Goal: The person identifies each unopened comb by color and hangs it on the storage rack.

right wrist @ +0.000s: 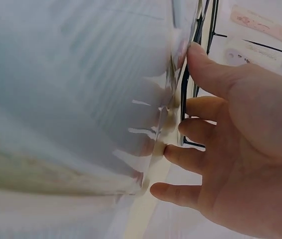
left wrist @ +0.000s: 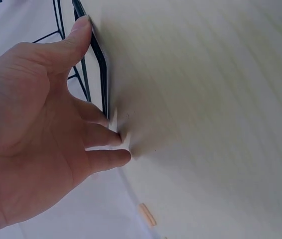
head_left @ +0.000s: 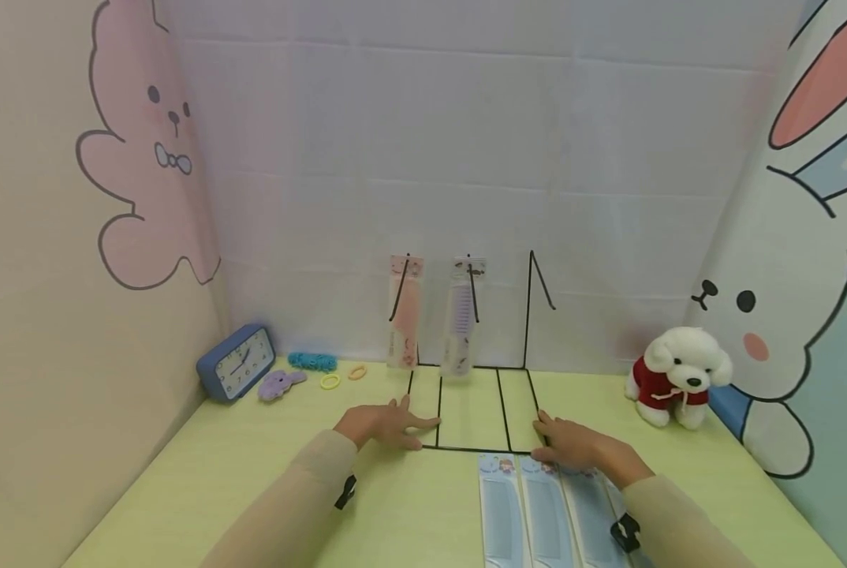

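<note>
A black wire display rack [head_left: 466, 450] stands on the table, its base flat and its hooks raised at the back. A pink comb [head_left: 409, 312] in a clear pack hangs on the left hook, a purple comb [head_left: 460, 315] in its pack on the middle one; the right hook [head_left: 542, 284] is bare. At the base's left side, my left hand [head_left: 388, 424] touches the wire with spread fingers, thumb along the front corner [left wrist: 100, 55]. Opposite it, my right hand [head_left: 576, 448] rests at the right side wire, fingers extended. Several packaged blue combs [head_left: 503, 513] lie in front, partly under my right wrist.
Back left on the table [head_left: 310, 457] are a blue clock [head_left: 237, 363], a purple hair accessory [head_left: 279, 384], a coiled blue band [head_left: 313, 361], a yellow ring [head_left: 330, 381] and an orange ring [head_left: 356, 371]. A white plush dog [head_left: 682, 379] in red sits at right. A white backdrop hangs behind.
</note>
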Demonstrator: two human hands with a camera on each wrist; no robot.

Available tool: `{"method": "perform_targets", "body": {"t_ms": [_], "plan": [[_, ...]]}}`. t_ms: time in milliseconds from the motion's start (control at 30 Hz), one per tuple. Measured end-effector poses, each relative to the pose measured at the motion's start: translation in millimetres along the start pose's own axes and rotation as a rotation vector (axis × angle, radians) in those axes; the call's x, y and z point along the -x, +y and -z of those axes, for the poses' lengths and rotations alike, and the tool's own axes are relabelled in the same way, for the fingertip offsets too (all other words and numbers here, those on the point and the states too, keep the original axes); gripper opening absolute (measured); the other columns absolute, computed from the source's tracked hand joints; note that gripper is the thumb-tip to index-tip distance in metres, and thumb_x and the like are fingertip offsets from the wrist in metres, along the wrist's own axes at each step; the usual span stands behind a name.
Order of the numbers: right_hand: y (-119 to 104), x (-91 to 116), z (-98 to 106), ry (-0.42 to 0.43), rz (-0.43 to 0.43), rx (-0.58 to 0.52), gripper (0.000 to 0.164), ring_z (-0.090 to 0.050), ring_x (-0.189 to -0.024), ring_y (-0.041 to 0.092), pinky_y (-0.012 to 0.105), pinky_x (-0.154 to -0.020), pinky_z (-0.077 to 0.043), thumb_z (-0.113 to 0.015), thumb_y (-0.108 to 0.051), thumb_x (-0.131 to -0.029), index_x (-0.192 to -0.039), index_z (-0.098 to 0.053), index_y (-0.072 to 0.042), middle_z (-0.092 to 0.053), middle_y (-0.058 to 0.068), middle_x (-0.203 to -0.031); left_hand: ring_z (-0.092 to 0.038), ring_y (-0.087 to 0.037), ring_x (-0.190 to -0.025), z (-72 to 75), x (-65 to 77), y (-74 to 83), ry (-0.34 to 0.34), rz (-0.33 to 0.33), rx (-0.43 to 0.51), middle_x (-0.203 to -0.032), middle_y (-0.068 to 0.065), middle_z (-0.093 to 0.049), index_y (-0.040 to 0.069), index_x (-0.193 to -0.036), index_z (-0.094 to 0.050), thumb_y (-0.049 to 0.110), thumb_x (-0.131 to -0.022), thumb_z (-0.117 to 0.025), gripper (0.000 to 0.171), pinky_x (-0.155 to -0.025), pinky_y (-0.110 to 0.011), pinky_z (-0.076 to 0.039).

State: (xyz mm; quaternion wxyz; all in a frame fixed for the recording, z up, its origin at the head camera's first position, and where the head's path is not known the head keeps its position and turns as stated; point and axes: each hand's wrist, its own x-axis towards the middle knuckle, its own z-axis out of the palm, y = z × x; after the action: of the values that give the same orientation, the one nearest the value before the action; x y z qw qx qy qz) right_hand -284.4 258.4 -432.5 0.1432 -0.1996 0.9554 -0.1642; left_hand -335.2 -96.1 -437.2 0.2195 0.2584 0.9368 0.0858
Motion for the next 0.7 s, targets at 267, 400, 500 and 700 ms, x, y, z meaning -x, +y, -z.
{"method": "perform_targets", "body": {"t_ms": [267, 400, 500, 700], "plan": [[4.1, 24.5, 8.4, 0.036, 0.014, -0.047, 0.074, -0.044, -0.131, 0.050, 0.063, -0.105, -0.034, -0.069, -0.037, -0.095, -0.146, -0.041, 0.009, -0.048, 0.032, -0.143, -0.012, -0.044, -0.149, -0.4, 1.8, 1.7, 0.004, 0.006, -0.014, -0.164, -0.025, -0.009, 0.044, -0.153, -0.037, 0.042, -0.101, -0.056, 0.056, -0.112, -0.063, -0.023], [6.9, 49.5, 17.7, 0.039, -0.014, -0.074, 0.074, -0.041, -0.130, 0.056, 0.068, -0.103, -0.032, -0.069, -0.039, -0.094, -0.145, -0.043, 0.008, -0.051, 0.031, -0.139, -0.013, -0.043, -0.149, -0.7, 2.4, 1.5, 0.010, 0.000, -0.018, -0.163, -0.025, -0.009, 0.045, -0.153, -0.037, 0.042, -0.101, -0.056, 0.056, -0.111, -0.062, -0.026], [11.8, 66.6, 21.5, 0.031, -0.026, -0.087, 0.073, -0.040, -0.129, 0.058, 0.070, -0.101, -0.031, -0.069, -0.038, -0.094, -0.143, -0.045, 0.010, -0.053, 0.031, -0.137, -0.014, -0.044, -0.149, -2.6, 1.7, 0.0, 0.026, -0.005, -0.013, -0.163, -0.026, -0.010, 0.046, -0.152, -0.037, 0.042, -0.101, -0.056, 0.055, -0.111, -0.063, -0.027], [26.0, 93.6, 15.7, 0.020, -0.118, -0.073, 0.075, -0.047, -0.124, 0.055, 0.069, -0.100, -0.034, -0.073, -0.039, -0.090, -0.139, -0.048, 0.013, -0.056, 0.031, -0.131, -0.015, -0.043, -0.149, -8.9, 0.3, -6.2, 0.053, -0.019, -0.007, -0.163, -0.026, -0.010, 0.050, -0.150, -0.039, 0.042, -0.101, -0.056, 0.053, -0.109, -0.063, -0.028]]}}
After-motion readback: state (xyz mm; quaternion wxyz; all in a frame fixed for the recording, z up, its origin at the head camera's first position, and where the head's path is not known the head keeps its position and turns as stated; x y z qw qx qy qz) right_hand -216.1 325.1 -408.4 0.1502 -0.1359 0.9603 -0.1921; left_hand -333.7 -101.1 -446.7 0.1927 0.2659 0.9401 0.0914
